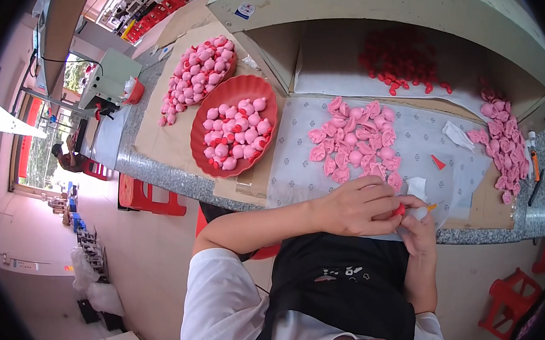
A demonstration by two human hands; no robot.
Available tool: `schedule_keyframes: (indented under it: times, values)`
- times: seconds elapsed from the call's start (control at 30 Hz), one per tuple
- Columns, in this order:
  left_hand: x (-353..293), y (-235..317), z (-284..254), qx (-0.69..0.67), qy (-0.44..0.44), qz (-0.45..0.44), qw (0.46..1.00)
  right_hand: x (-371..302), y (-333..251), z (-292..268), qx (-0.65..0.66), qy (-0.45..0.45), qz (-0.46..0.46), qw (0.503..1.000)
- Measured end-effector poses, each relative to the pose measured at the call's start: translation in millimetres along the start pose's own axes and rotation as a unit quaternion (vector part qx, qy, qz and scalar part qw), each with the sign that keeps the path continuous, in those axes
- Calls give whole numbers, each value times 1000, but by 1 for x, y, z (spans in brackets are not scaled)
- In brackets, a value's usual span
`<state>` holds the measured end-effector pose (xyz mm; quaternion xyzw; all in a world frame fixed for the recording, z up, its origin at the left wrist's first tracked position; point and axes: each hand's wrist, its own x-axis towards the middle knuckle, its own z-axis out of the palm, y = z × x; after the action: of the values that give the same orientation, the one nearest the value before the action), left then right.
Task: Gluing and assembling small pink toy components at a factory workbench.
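- Found left hand [361,208] curled nearly closed at the front edge of the counter [128,157], fingertips pinched on a small red piece [399,210].
- Found right hand [419,229] facing it, thumb and fingers bent around a small whitish bottle-like item [418,213] with an orange-yellow tip [432,207].
- Located the red piece between both hands, just left of the whitish item; could not tell its full shape.
- Logged pink balls and ruffled pink pieces [357,138] spread on a printed white sheet [296,153] beyond the hands.
- Sighted a red cone-like piece [437,162] and crumpled white paper [458,135] right of that group.
- Recorded at left a fluted red bowl [198,127] of pink balls with red parts, with another heap [197,70] behind.
- Noted loose red pieces [403,59] under the shelf unit [385,10] and a further pink pile [504,148] at right.
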<state>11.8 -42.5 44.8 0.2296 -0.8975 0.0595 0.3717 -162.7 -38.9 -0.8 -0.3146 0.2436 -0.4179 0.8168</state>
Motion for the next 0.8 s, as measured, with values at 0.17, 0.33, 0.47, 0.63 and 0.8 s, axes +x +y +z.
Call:
schedule_keyframes:
  times: [0.17,0.33,0.47,0.63,0.8]
  values:
    - [-10,2,-12,-34,3,-74,997,3,4,5,-53,36,4,998]
    - [-29,-3,-21,-2,1,-169,986,10,14,16,-32,39,-4,999]
    - [-60,-42,-42,32,37,-482,875,15,11,21,-32,52,5,998]
    - [-69,-46,-36,-9,-36,-531,846,10,15,27,-44,55,-33,997]
    - [-90,-36,-29,-58,60,-569,818,13,18,29,-32,42,-22,998]
